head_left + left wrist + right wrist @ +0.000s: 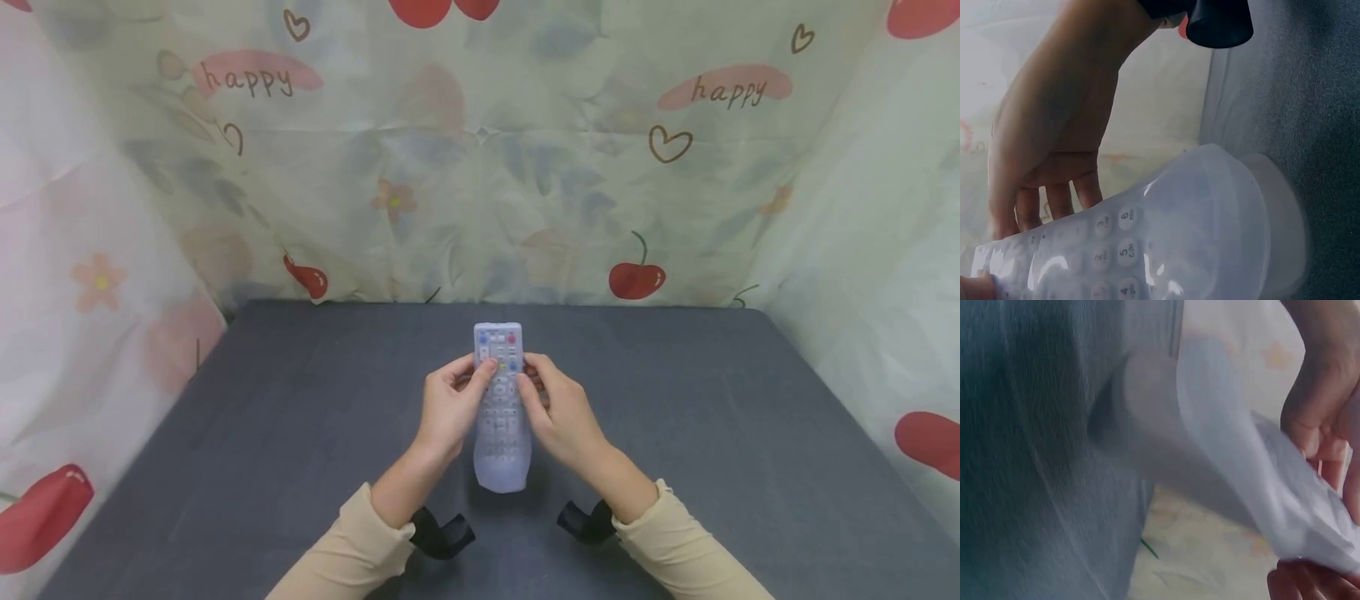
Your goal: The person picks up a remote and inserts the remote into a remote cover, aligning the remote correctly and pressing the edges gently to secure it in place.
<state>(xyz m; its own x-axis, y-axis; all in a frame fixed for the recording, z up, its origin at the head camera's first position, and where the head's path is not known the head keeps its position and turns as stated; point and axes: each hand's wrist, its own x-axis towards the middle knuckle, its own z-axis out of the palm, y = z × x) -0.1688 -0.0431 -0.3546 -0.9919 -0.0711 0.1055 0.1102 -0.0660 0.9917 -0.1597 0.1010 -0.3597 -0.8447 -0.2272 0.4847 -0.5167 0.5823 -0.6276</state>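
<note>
A white remote control (500, 400) with several rows of buttons is held up by both hands, its long side pointing away from me. A translucent, milky cover (501, 479) wraps it, and its lower end bulges wide. My left hand (448, 408) grips the remote's left edge, thumb lying over the upper buttons. On the other side my right hand (566, 412) grips the right edge, thumb along the border and fingers behind. In the left wrist view, number keys show through the cover (1204, 231). The cover (1210, 444) is blurred in the right wrist view.
Below the hands spreads a dark grey tabletop (300, 450). Pale curtains (480, 183) with cherries, hearts and flowers hang behind it and on both sides. Black wrist mounts (442, 533) stick out inward from the beige sleeves (348, 546).
</note>
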